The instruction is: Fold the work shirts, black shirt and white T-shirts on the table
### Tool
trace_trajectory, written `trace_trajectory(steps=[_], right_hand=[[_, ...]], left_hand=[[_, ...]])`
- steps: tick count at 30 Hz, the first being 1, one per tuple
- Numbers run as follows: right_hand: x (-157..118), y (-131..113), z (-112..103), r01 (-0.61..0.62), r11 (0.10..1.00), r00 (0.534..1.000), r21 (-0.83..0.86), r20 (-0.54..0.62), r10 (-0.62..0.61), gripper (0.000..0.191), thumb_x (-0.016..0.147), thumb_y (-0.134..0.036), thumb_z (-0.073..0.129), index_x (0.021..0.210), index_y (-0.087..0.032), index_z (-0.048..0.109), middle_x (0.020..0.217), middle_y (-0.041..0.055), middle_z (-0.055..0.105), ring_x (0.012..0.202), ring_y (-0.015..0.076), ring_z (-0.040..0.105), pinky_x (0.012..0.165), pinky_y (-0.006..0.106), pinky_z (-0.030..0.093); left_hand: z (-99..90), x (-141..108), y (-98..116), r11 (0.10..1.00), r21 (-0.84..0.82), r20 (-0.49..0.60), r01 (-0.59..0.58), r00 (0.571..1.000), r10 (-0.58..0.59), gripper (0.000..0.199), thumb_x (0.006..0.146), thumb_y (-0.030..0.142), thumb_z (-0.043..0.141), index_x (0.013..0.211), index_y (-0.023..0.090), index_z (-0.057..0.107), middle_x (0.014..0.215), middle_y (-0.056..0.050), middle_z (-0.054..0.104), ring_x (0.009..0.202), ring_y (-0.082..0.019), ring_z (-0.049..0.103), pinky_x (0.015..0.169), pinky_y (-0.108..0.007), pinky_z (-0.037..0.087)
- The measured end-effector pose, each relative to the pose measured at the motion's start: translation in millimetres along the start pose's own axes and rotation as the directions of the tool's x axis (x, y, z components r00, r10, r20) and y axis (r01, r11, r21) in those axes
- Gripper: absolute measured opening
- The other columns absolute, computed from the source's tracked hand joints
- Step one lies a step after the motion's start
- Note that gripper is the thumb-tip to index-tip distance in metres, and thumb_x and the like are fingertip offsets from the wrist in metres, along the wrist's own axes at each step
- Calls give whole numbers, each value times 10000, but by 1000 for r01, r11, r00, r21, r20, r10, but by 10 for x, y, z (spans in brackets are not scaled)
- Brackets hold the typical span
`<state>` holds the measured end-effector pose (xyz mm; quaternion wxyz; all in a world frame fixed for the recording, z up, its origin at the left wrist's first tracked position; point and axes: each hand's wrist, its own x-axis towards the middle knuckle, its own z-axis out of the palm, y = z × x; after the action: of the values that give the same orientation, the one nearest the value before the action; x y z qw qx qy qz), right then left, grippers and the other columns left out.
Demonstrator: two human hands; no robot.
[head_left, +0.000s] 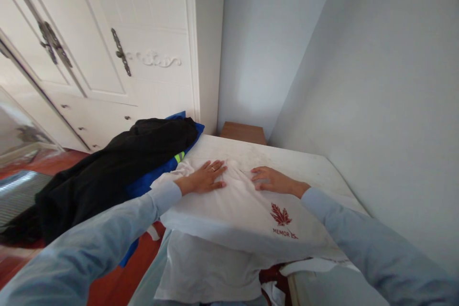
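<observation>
A white T-shirt [215, 215] with a red maple leaf print [280, 215] and lettering lies spread over a white tabletop [304, 160], its lower part hanging off the near edge. My left hand [205, 178] rests flat on the shirt's upper part, fingers apart, a ring on one finger. Farther right, my right hand [274, 180] lies on the same cloth with its fingers stretched toward the left hand. Small wrinkles run through the fabric between the two hands. Neither hand grips the cloth.
Black clothing [118, 162] lies over a blue garment [143, 184] with a yellow-green stripe at the table's left. Behind stands a white wardrobe [154, 14]; a brown wooden box-like piece [244, 132] sits beyond the table. A grey wall [387, 95] borders the right side.
</observation>
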<state>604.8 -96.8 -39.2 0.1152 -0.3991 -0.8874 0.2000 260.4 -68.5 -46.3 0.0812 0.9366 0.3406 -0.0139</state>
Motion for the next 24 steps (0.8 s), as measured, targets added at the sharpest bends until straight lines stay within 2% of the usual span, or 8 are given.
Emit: trace_trajectory(steps=[5, 9, 11, 13, 16, 18, 20, 24], right_hand=[[-80, 132, -130, -30, 999, 998, 12, -63, 31, 423, 981, -564, 501, 911, -233, 756, 1289, 119, 676, 1216, 263, 610, 1103, 472, 459], [-83, 175, -173, -46, 999, 997, -24, -70, 44, 401, 998, -527, 476, 924, -226, 731, 1264, 125, 693, 1226, 269, 605, 1104, 495, 453], [-86, 167, -170, -53, 998, 998, -28, -46, 51, 346, 974, -520, 536, 975, -231, 725, 1329, 120, 665, 1262, 272, 588, 1117, 489, 443], [-88, 143, -165, -46, 998, 999, -33, -22, 46, 325, 969, -507, 556, 959, -227, 720, 1358, 122, 649, 1276, 271, 578, 1120, 476, 440], [-89, 94, -184, -36, 999, 999, -41, -27, 35, 345, 995, -487, 512, 879, -221, 697, 1340, 125, 655, 1268, 262, 574, 1116, 468, 439], [-93, 69, -220, -35, 999, 997, -38, -70, 32, 341, 1005, -481, 487, 884, -224, 677, 1304, 124, 670, 1245, 256, 582, 1107, 467, 444], [-102, 65, -269, -40, 998, 989, -38, -142, 34, 327, 1015, -457, 459, 889, -228, 654, 1267, 125, 679, 1222, 256, 590, 1092, 471, 451], [-100, 118, -338, -76, 995, 961, -72, -273, 53, 257, 1003, -375, 454, 869, -230, 619, 1209, 126, 690, 1180, 267, 601, 1064, 492, 464]], left_hand=[[36, 31, -84, 1000, -9, -26, 17, 1000, -17, 809, 1001, 692, 233, 1613, 163, 219, 1679, -175, 183, 1566, -303, 143, 1245, -491, 103], [100, 118, -138, 1000, 17, -76, 9, 997, -8, 747, 1022, 647, 251, 1602, 177, 255, 1671, -174, 221, 1557, -305, 185, 1238, -502, 124], [104, 153, -164, 1000, 17, -103, -3, 995, 5, 651, 1045, 579, 283, 1573, 201, 331, 1660, -160, 274, 1544, -302, 233, 1229, -510, 171], [77, 178, -187, 1000, -3, -150, -30, 988, 29, 510, 1064, 475, 326, 1479, 222, 481, 1621, -139, 378, 1509, -286, 324, 1205, -500, 256], [-11, 191, -211, 994, -66, -236, -82, 970, 64, 306, 1034, 297, 434, 1172, 207, 691, 1525, -116, 522, 1416, -239, 473, 1145, -413, 394], [-89, 183, -215, 990, -102, -269, -101, 961, 71, 195, 966, 218, 533, 1021, 198, 719, 1503, -112, 542, 1388, -226, 505, 1115, -367, 441], [-171, 168, -204, 990, -108, -274, -90, 960, 58, 143, 912, 194, 597, 984, 199, 720, 1512, -108, 531, 1350, -233, 544, 1086, -356, 473], [-298, 168, -164, 1000, -6, -286, -9, 958, 7, 198, 972, 281, 548, 1017, 211, 728, 1426, -89, 613, 1161, -237, 671, 988, -370, 530]])
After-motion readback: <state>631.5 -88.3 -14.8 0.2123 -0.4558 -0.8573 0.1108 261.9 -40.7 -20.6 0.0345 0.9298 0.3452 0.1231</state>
